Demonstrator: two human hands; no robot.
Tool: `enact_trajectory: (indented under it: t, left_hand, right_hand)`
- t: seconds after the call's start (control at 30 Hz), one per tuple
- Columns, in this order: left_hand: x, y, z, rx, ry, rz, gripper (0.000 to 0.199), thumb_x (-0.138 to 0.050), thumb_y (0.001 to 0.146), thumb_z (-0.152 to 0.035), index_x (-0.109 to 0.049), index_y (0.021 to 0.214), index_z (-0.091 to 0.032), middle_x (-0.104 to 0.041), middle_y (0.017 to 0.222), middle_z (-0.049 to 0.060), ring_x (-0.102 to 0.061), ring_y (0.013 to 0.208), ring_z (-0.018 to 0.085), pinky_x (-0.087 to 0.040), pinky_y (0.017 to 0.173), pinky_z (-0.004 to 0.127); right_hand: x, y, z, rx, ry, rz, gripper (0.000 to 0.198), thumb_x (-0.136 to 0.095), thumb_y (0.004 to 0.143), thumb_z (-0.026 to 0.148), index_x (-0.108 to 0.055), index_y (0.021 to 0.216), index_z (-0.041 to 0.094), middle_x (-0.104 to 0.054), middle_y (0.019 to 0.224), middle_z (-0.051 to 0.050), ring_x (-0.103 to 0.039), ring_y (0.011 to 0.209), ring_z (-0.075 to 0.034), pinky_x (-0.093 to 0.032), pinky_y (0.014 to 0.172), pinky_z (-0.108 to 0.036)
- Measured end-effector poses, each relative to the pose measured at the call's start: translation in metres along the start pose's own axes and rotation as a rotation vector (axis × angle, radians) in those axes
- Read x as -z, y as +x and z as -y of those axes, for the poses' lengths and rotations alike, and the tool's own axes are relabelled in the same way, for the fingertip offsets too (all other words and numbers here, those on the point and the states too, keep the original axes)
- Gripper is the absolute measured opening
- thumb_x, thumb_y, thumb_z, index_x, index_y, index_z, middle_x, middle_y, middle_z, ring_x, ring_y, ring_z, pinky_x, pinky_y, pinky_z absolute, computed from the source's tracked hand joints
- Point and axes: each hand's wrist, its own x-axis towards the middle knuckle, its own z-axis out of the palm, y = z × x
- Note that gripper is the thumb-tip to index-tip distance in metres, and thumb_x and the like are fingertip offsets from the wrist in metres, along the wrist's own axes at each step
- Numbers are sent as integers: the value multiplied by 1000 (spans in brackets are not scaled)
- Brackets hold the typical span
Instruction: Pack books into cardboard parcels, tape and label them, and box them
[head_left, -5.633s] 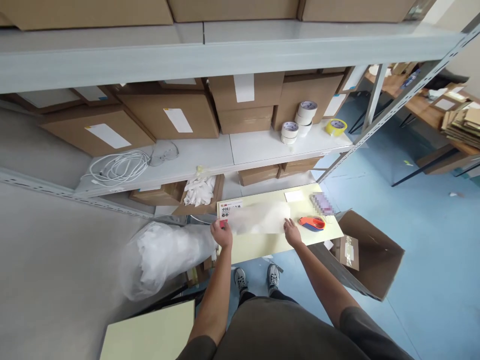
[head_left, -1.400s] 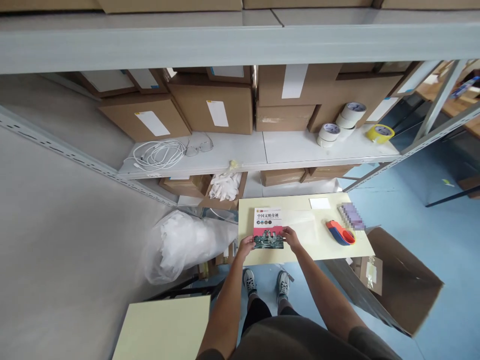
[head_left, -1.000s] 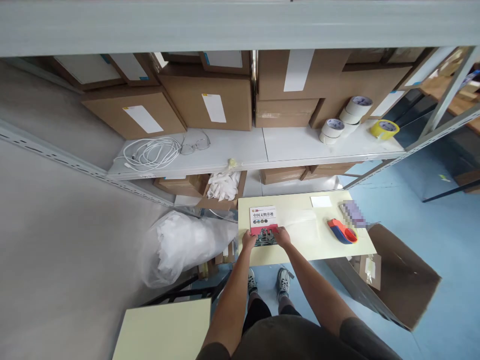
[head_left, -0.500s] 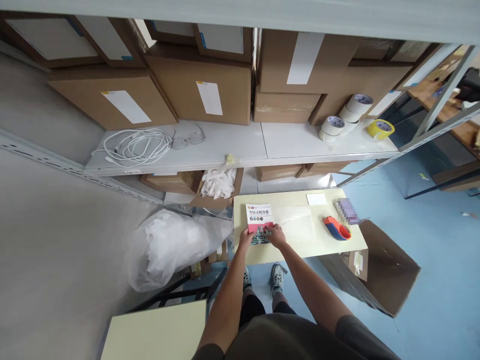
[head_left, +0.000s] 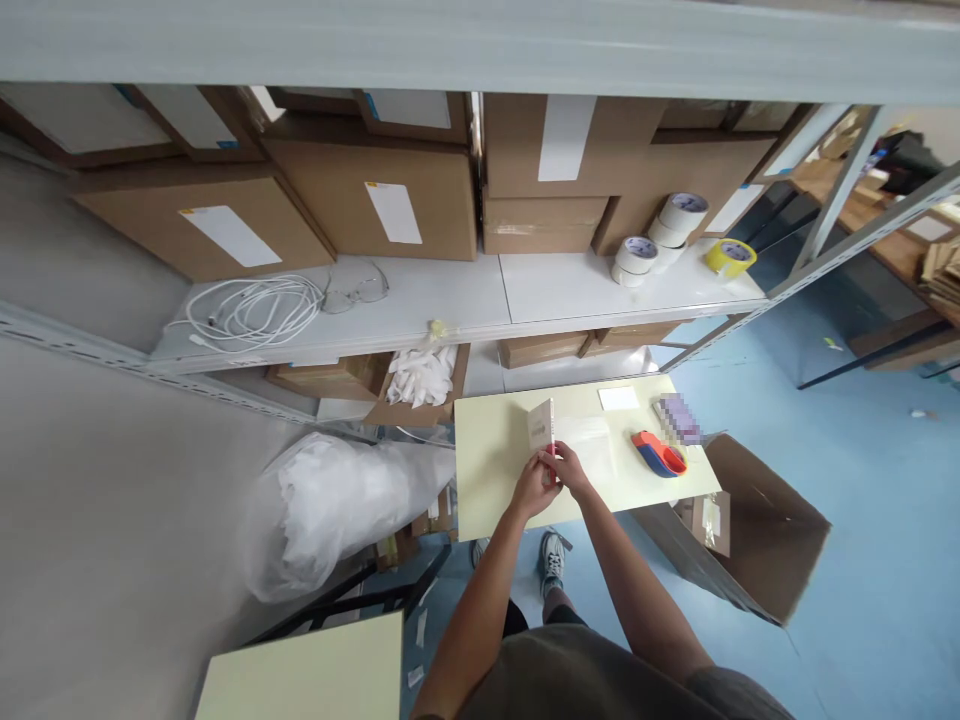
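Between my two hands a thin paperback book (head_left: 541, 422) stands tilted up on edge above the pale yellow table. Its red-and-white spine faces me and a mostly white cover shows on the left. My left hand (head_left: 532, 488) is closed round the lower part of the book. From the other side, my right hand (head_left: 568, 468) grips it near the spine, the fingers of both hands close together. Just right of the book, a flat whitish translucent sheet or sleeve (head_left: 592, 448) lies on the table (head_left: 487, 465).
An orange-and-blue tape dispenser (head_left: 660, 455), a blurred purple item (head_left: 679, 418) and a white card (head_left: 619, 398) lie on the table's right. An open carton (head_left: 772, 530) stands at the right. White bagged material (head_left: 330, 510) sits left. Shelves ahead hold boxes (head_left: 405, 200) and tape rolls (head_left: 637, 255).
The book, lying with its front cover up before, is now raised and turned on its edge. Both hands have closed in on it, and the left has moved right.
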Motion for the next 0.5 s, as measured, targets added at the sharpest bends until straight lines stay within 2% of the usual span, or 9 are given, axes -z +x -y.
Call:
enact_trajectory:
  t: [0.1,0.17,0.2,0.27,0.33,0.43,0.5]
  left_hand:
    - [-19,6,5,66,-27,72,80,-83,76,-28,-59,152,-19,-51,162,19,-41,153,40,-33,126,53]
    - [-25,10,13,144,-139,81,75,-81,80,-34,-60,151,-20,-54,160,16,-44,151,38,-36,124,52]
    - [-26,12,18,190,-192,46,70,-78,83,-36,-60,150,-21,-56,158,15,-47,149,37,-38,123,51]
    - [-24,16,29,283,-203,-95,59,-71,89,-36,-64,145,-22,-59,154,15,-51,146,35,-40,121,49]
    - [-20,19,40,366,-76,-239,50,-70,88,-30,-68,137,-22,-62,150,15,-49,146,35,-37,123,48]
    - [-15,19,53,472,130,-305,45,-71,81,-19,-71,125,-21,-62,143,17,-47,145,36,-35,122,45]
    - [-16,18,58,512,226,-328,45,-69,78,-13,-70,122,-20,-61,141,18,-47,143,37,-36,119,45]
  right_hand:
    - [27,11,-8,44,-114,-104,29,-69,75,50,-60,78,23,-69,76,-1,-62,73,-20,-51,68,-32]
    - [42,19,-18,23,-100,-122,29,-66,76,51,-56,74,24,-64,68,1,-58,68,-19,-48,64,-31]
    - [47,23,-23,7,-72,-115,29,-65,75,51,-55,74,24,-63,67,1,-57,67,-19,-47,63,-31]
    - [55,31,-33,-29,-63,-95,30,-65,75,52,-57,75,23,-65,68,1,-59,67,-19,-47,62,-31]
    - [59,39,-42,-79,-163,-92,29,-68,75,50,-58,74,23,-66,69,-1,-61,69,-21,-48,64,-31]
    - [62,47,-52,-160,-346,-117,21,-75,73,40,-63,75,23,-70,75,-5,-67,80,-25,-48,70,-32]
    - [63,48,-57,-156,-467,-185,19,-76,76,36,-72,90,23,-75,96,-12,-70,98,-30,-50,79,-34]
